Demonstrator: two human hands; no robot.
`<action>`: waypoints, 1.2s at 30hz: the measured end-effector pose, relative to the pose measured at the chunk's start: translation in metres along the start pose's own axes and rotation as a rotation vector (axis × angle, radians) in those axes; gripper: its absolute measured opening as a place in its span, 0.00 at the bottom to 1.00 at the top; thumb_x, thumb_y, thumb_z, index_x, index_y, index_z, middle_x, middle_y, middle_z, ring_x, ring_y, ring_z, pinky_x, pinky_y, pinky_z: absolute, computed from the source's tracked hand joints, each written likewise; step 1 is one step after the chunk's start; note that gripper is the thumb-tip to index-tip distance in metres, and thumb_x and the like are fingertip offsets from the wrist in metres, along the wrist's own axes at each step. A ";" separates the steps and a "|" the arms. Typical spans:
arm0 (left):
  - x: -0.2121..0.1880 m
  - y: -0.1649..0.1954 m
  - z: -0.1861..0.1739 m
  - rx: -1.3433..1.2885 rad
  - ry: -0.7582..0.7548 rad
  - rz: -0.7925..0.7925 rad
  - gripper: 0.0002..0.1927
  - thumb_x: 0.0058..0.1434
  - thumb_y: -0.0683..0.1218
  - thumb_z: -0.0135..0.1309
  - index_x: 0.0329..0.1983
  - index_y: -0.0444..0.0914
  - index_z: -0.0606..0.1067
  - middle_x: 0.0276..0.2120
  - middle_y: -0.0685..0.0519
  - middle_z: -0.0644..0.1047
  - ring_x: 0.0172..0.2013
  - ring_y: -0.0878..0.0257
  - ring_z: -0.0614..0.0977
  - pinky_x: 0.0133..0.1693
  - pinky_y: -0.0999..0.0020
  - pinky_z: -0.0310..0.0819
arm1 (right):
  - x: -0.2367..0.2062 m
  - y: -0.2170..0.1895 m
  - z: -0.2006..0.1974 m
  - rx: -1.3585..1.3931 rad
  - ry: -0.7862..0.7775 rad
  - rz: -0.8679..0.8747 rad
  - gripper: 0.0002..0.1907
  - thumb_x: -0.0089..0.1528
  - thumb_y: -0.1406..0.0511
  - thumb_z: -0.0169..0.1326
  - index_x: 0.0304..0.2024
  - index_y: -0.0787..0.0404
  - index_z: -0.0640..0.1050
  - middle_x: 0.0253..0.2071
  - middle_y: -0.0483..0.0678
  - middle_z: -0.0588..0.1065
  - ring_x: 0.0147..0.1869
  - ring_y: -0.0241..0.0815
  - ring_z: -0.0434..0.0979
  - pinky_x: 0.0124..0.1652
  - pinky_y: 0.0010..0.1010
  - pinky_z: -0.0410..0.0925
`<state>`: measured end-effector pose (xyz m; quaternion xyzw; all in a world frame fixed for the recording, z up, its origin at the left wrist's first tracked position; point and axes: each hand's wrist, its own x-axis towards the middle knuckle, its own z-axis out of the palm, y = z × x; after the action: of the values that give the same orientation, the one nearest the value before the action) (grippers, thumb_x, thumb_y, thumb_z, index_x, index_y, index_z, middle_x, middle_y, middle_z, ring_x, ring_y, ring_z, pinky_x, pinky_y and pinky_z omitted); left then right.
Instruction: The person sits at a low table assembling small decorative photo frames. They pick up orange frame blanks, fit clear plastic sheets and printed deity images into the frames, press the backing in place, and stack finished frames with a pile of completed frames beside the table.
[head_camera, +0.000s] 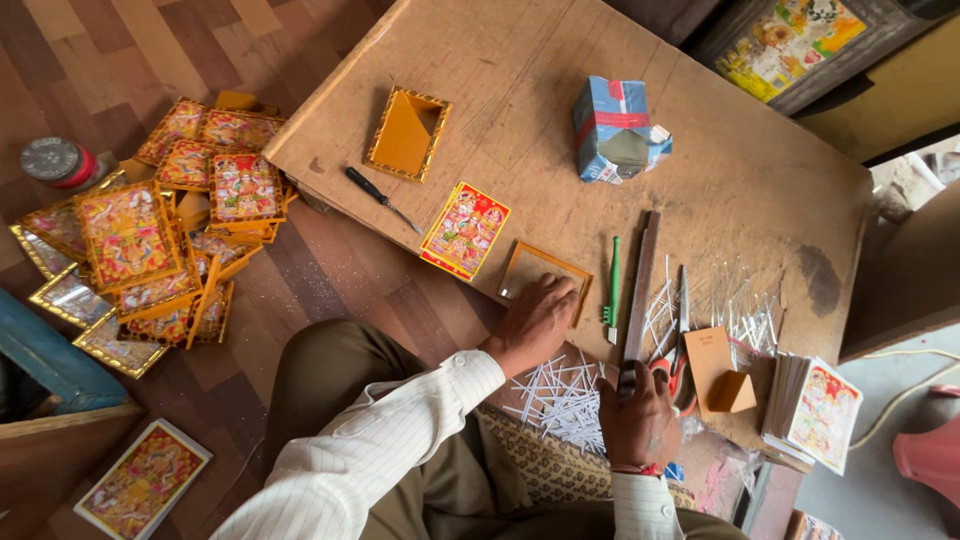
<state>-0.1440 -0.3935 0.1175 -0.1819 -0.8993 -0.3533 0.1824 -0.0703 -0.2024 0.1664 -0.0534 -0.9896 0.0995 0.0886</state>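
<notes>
Brown backing board (545, 268) on our wooden table (520, 70), pressed flat beneath our left hand (538, 318), fingers spread, our right hand (638, 415) clamped on a long ruler (640, 285) just beside it, white strips (562, 398) between them, empty gold frame (406, 133) beyond a printed picture (465, 230)

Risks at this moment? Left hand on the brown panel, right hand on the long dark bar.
1. The left hand presses the small brown panel close to the table's near edge; a slip could push it off.
2. The right hand grips the long dark bar amid loose white strips, which could scatter or foul it.
3. The picture stack seems to overhang the table corner and might fall.
</notes>
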 end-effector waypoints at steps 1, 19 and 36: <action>0.001 -0.001 0.000 -0.011 -0.017 -0.022 0.10 0.57 0.38 0.50 0.38 0.29 0.77 0.45 0.42 0.78 0.48 0.47 0.77 0.50 0.54 0.73 | -0.002 0.004 0.004 0.037 -0.010 0.016 0.24 0.52 0.53 0.68 0.49 0.54 0.82 0.40 0.52 0.80 0.42 0.53 0.81 0.37 0.45 0.73; 0.030 -0.029 -0.002 -0.259 -0.271 -0.117 0.40 0.62 0.50 0.61 0.74 0.38 0.58 0.70 0.37 0.60 0.66 0.40 0.66 0.62 0.51 0.64 | -0.058 -0.067 0.027 0.484 0.080 0.145 0.18 0.52 0.61 0.66 0.42 0.60 0.81 0.33 0.49 0.79 0.29 0.42 0.81 0.32 0.36 0.73; 0.037 -0.029 -0.002 -0.261 -0.476 -0.164 0.57 0.36 0.47 0.76 0.72 0.40 0.63 0.73 0.40 0.59 0.68 0.43 0.66 0.66 0.58 0.63 | 0.087 0.004 0.052 0.269 0.093 0.018 0.18 0.53 0.53 0.69 0.34 0.61 0.85 0.31 0.56 0.81 0.33 0.53 0.82 0.35 0.41 0.73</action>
<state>-0.1893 -0.4070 0.1191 -0.2084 -0.8755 -0.4270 -0.0880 -0.1652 -0.1971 0.1297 -0.0546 -0.9617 0.2294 0.1396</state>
